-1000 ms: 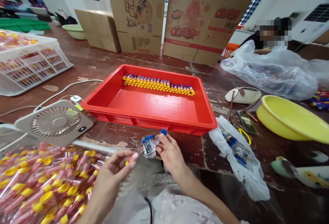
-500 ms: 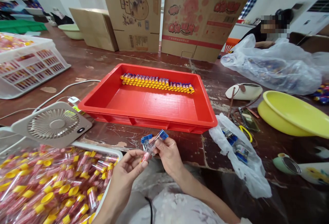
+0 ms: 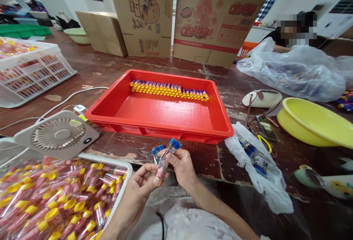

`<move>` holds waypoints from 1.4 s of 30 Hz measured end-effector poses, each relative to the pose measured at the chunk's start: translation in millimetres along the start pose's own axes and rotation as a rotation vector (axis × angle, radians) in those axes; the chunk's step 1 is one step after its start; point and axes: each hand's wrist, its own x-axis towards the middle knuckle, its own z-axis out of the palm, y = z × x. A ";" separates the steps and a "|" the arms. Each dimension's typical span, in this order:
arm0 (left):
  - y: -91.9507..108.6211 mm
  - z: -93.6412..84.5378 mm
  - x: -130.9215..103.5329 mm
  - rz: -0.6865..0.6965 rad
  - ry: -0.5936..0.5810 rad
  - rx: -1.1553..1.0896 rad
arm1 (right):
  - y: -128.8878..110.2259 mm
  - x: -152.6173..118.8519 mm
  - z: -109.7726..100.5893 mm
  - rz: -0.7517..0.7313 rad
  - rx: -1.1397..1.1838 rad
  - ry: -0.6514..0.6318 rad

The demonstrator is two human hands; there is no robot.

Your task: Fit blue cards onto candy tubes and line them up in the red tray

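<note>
A small pink tube (image 3: 160,172) is pinched by the L fingers (image 3: 152,183), nearly closed, just below a clear blue-topped sleeve (image 3: 166,156) gripped by the near-closed R fingers (image 3: 173,160), prob. so tube & sleeve are steadied in line; whether the spare sleeves (image 3: 157,149) beside the R fingers are gripped too can't be told. Beyond both, on the worktop (image 3: 127,145), is a red tray (image 3: 165,112) w/ yellow-ended tubes (image 3: 171,92) stacked along its far wall, prob. for neatness. Left of the L fingers, loose yellow-capped tubes (image 3: 68,205) are held in a pale crate (image 3: 127,167); right of the R fingers, blue-topped packets (image 3: 260,165) are seen in a plastic bag (image 3: 277,196).
</note>
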 end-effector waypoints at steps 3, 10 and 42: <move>0.2 -2.3 1.9 0.002 -0.011 0.037 | -0.4 0.0 -1.2 0.039 -0.002 -0.074; -0.2 -9.0 7.6 0.089 0.079 0.135 | -3.0 -0.5 -2.8 0.092 -0.043 -0.236; -3.4 -1.1 16.5 0.181 0.310 -0.006 | 13.1 -7.5 7.8 0.122 0.053 -0.062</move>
